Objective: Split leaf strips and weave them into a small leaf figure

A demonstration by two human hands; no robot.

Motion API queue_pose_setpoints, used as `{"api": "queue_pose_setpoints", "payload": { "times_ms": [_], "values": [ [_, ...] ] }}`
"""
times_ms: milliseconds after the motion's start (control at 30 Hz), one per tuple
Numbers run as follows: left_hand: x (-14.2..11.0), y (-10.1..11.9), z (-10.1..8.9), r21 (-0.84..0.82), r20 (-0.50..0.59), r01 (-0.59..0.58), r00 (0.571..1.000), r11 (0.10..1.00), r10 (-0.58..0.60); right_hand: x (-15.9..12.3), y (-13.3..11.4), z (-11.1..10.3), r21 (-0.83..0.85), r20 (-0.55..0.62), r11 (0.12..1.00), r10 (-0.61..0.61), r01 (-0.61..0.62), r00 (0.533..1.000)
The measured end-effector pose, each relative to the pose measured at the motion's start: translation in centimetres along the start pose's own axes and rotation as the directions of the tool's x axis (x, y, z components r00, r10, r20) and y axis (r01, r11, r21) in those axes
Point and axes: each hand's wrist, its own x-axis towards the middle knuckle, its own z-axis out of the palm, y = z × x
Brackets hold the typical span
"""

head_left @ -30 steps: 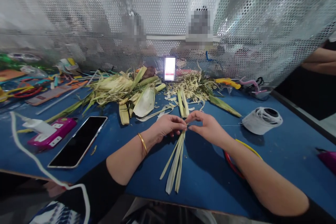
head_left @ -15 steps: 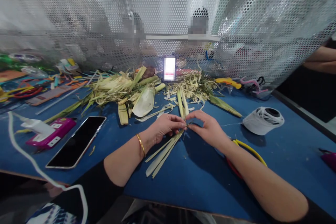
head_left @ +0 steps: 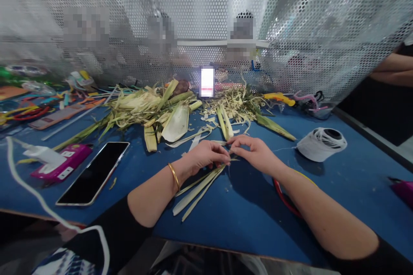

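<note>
My left hand (head_left: 206, 154), with a gold bangle at the wrist, is closed in a pinch on a bundle of pale corn husk strips (head_left: 200, 193). Their loose ends fan out toward me, down to the table. Close beside it, my right hand (head_left: 253, 151) is closed too, its thumb and forefinger pinching thin white thread (head_left: 284, 149). That thread runs from a spool (head_left: 319, 148) on the right to the right hand. Fingers hide the point where thread and husk meet. Two pale green husk pieces (head_left: 223, 122) lie just beyond the fingertips.
A heap of corn husks (head_left: 138, 105) and a pile of shreds (head_left: 240, 105) lie at the back. On the left are a phone (head_left: 93, 174) and a purple pack (head_left: 69, 165) with a white charger. Red-and-yellow handles (head_left: 284, 195) sit under my right forearm. Mesh rises behind.
The left hand and the strips' loose ends have shifted slightly. The right fingers have closed in more tightly at the bundle. The two husk pieces beyond now show clear of the fingers.
</note>
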Motion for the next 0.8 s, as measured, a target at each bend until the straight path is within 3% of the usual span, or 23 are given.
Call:
{"api": "queue_pose_setpoints", "payload": {
  "times_ms": [100,167,400,800],
  "values": [
    [-0.02,0.02,0.25,-0.001,-0.030,-0.007,1.000,1.000,0.007,-0.19,-0.63,-0.21,0.229,-0.065,0.973,0.028,-0.013,0.998],
    [-0.11,0.11,0.32,-0.034,-0.032,-0.030,0.999,0.999,0.029,-0.24,-0.74,-0.33,0.283,-0.109,0.959,0.019,0.012,0.994],
    [-0.12,0.11,0.11,-0.214,-0.026,-0.050,0.999,0.976,0.045,-0.18,0.17,0.12,0.096,0.092,0.995,-0.043,0.034,0.995],
    [-0.05,0.30,0.19,-0.361,-0.030,0.006,0.999,0.933,-0.017,-0.28,-0.55,-0.07,0.197,0.070,0.976,0.080,-0.093,0.994]
  ]
}}
